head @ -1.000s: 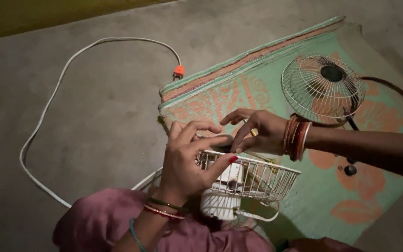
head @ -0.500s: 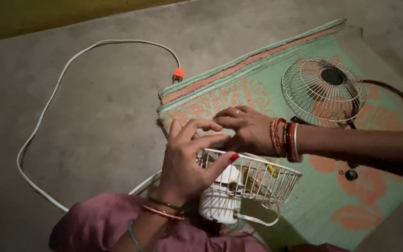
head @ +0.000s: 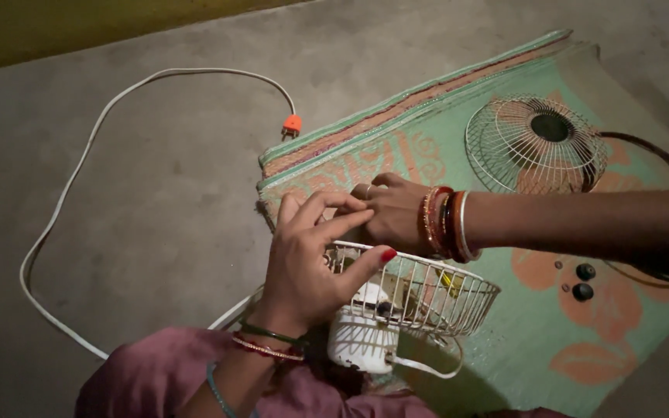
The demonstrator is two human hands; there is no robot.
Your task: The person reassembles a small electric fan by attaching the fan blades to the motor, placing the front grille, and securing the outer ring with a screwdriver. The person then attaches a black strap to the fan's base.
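Your left hand [head: 303, 263] grips the near rim of the white wire fan guard [head: 420, 290], which sits on the fan motor [head: 361, 337] at the green mat's [head: 443, 155] near edge. Your right hand [head: 389, 213] rests curled at the guard's far rim; whether it holds anything, I cannot tell.
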